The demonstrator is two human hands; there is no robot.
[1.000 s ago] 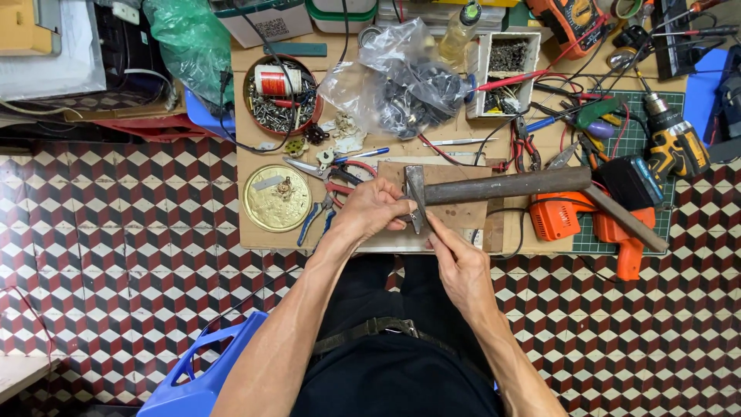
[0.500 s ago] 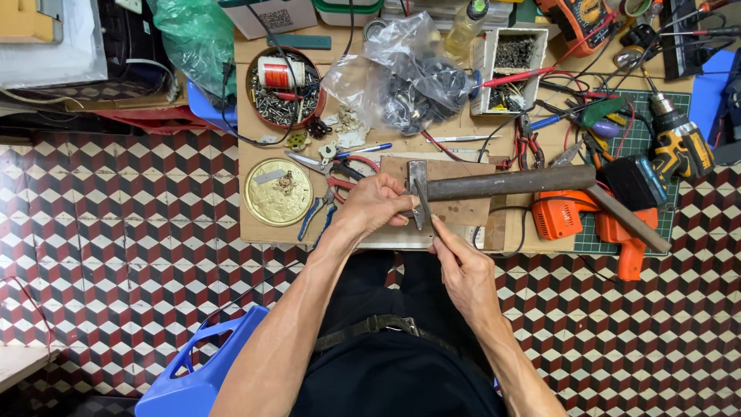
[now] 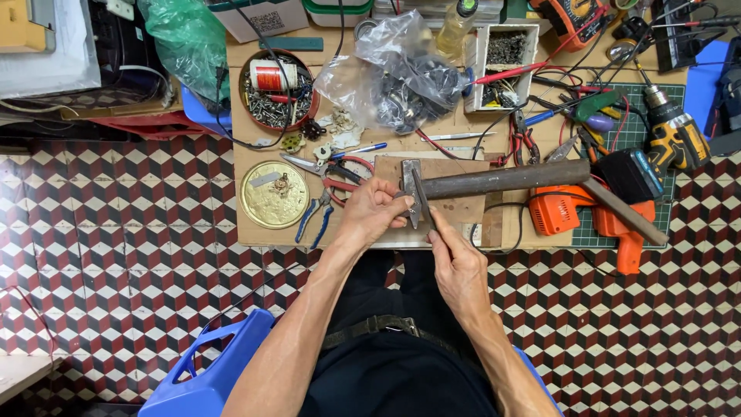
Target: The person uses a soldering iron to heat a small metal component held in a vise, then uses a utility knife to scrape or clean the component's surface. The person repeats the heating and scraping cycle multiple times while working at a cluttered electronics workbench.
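Note:
A hammer with a steel head (image 3: 407, 193) and a long brown handle (image 3: 509, 178) lies on a wooden block (image 3: 455, 208) at the near edge of the low workbench (image 3: 251, 232). My left hand (image 3: 373, 214) is closed against the left side of the hammer head. With thumb and fingers, my right hand (image 3: 457, 262) pinches a thin dark metal piece (image 3: 421, 194) that leans against the head. What lies between my left fingers and the head is hidden.
Left of my hands lie a round gold lid (image 3: 274, 194), blue-handled pliers (image 3: 315, 221) and red-handled scissors (image 3: 340, 170). A bowl of screws (image 3: 272, 93), a clear plastic bag (image 3: 401, 69), an orange power tool (image 3: 594, 218) and a yellow drill (image 3: 676, 137) crowd the bench. A blue stool (image 3: 208, 372) stands at my left.
Both hands stay at the hammer head. My right fingers have shifted slightly along the thin metal piece; the hammer has not moved.

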